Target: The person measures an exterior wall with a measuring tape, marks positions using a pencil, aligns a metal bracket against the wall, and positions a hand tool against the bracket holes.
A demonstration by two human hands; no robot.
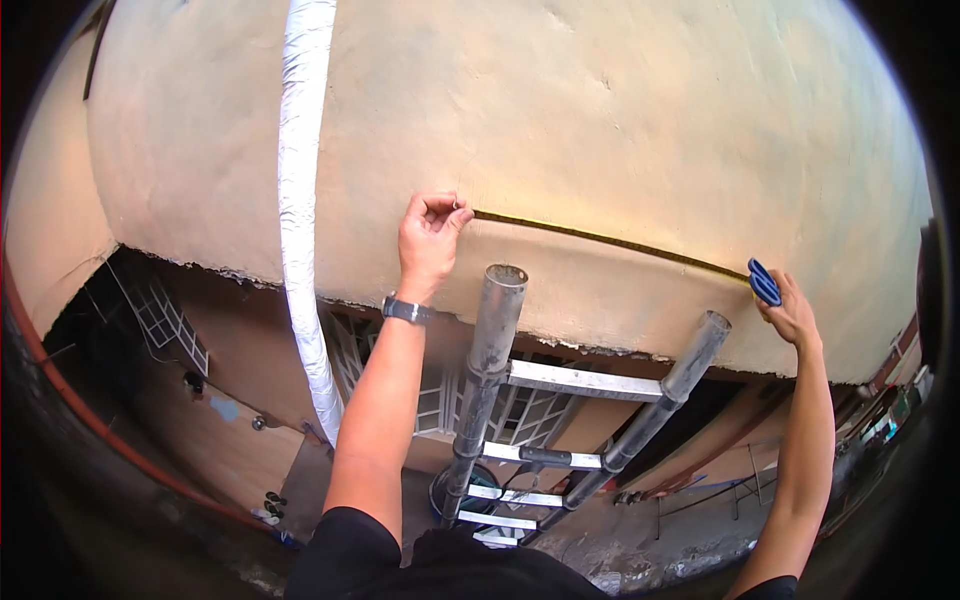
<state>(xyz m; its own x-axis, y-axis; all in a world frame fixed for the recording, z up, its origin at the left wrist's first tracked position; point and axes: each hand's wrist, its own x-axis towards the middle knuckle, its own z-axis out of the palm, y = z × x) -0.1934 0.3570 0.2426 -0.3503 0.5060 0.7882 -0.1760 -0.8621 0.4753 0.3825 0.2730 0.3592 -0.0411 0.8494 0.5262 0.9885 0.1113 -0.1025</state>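
Observation:
A yellow tape measure blade (610,240) is stretched across the beige wall (620,110), sloping down a little toward the right. My left hand (430,235) pinches the blade's free end against or close to the wall; a dark watch sits on that wrist. At the other end, my right hand (792,312) is closed around the blue tape measure case (764,283). Below and between my hands stand the two round upright tubes of a metal ladder (585,381).
A white wrapped pipe (303,190) runs down the wall to my left. The wall's rough lower edge (570,345) overhangs a lower level with white window grilles (437,400). Far below are the ground (640,550) and a dark round tub (437,490) behind the ladder.

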